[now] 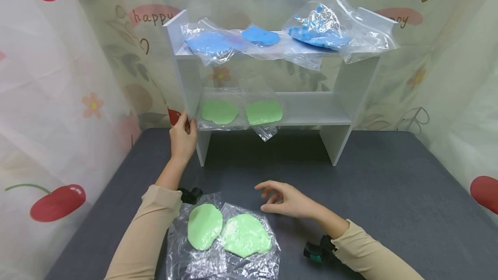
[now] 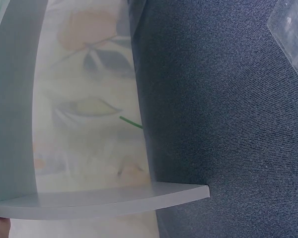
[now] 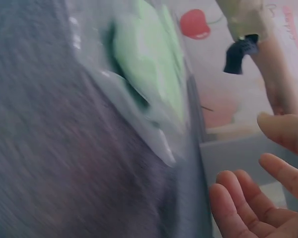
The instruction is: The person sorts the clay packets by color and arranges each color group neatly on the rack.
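Note:
My left hand (image 1: 183,137) is raised to the left side panel of a white shelf unit (image 1: 307,119), touching its outer side near the middle shelf. In the left wrist view, only a bit of finger (image 2: 0,228) shows beside the panel (image 2: 104,204). Close by, two clear bags with flattened green pieces (image 1: 219,112) (image 1: 264,112) lie on the middle shelf. My right hand (image 1: 289,200) hovers over the dark table, fingers loosely bent and holding nothing. Left of it, two more bagged green pieces (image 1: 205,227) (image 1: 246,235) lie on the table.
Along the top shelf lie clear bags with blue material (image 1: 212,43) (image 1: 260,35) (image 1: 319,36), their loose plastic hanging over the front edge. A printed curtain (image 1: 116,62) surrounds the dark table (image 1: 404,193). A thin cable (image 1: 419,115) shows at the back right.

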Tool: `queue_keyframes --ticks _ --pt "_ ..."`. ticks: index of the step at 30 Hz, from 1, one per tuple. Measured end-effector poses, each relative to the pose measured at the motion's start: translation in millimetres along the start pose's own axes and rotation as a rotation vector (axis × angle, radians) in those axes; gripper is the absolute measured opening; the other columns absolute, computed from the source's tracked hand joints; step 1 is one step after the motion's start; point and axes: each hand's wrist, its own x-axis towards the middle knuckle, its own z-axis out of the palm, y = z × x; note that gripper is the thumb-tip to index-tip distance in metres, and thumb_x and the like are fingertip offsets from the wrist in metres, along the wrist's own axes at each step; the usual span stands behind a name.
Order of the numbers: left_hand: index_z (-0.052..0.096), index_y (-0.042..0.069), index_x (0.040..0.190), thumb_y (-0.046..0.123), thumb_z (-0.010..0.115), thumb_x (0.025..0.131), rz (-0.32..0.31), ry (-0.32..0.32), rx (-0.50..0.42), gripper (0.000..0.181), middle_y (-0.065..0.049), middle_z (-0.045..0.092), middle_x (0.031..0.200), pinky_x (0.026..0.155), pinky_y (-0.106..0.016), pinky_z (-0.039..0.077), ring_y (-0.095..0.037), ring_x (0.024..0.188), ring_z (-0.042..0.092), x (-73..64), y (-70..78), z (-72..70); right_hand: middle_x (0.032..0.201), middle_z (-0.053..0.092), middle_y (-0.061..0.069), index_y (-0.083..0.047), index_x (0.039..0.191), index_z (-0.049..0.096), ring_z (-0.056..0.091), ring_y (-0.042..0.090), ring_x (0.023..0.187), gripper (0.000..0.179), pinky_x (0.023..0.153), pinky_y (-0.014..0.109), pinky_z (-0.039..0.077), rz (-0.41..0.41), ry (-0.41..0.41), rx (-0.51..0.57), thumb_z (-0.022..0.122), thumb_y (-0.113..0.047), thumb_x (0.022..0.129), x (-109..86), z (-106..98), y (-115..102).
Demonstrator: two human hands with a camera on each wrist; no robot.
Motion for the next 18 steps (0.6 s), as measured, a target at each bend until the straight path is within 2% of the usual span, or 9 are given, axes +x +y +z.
queue_keyframes --ticks 4,7,12,18 --pt "0.051 0.002 0.132 0.008 0.047 0.096 -0.001 0.001 0.007 0.037 -0.027 0.058 0.123 0.090 -0.046 0.051 -0.036 0.114 0.058 -0.1 0.0 0.0 0.123 0.053 0.021 -0.005 0.137 0.043 0.061 0.024 0.100 0.057 0.082 0.024 0.053 0.032 -0.060 0.039 0.066 -0.023 0.087 0.7 8.4 2.0" --pt "0.051 0.002 0.132 0.009 0.047 0.096 -0.004 0.001 0.006 0.036 -0.026 0.058 0.123 0.090 -0.045 0.051 -0.035 0.115 0.058 -0.2 -0.1 -0.1 0.130 0.048 0.021 -0.008 0.139 0.040 0.056 0.030 0.109 0.061 0.087 0.029 0.052 0.063 -0.098 0.062 0.067 -0.023 0.087 0.7 12.9 3.7" --pt "0.051 0.003 0.133 0.009 0.046 0.097 -0.007 -0.006 -0.002 0.037 -0.026 0.057 0.125 0.092 -0.045 0.051 -0.035 0.116 0.057 -0.8 0.0 -0.1 0.134 0.042 0.021 -0.010 0.142 0.037 0.051 0.033 0.117 0.066 0.093 0.035 0.049 0.092 -0.148 0.077 0.069 -0.023 0.085 0.7 17.8 6.1" --pt "0.050 0.002 0.133 0.008 0.046 0.096 0.002 0.000 0.006 0.037 -0.026 0.057 0.125 0.091 -0.046 0.051 -0.035 0.116 0.057 -1.0 0.3 0.0 0.135 0.039 0.019 -0.012 0.144 0.033 0.048 0.031 0.120 0.075 0.094 0.030 0.048 0.065 -0.202 0.036 0.073 -0.024 0.082 2.3 20.7 9.4"
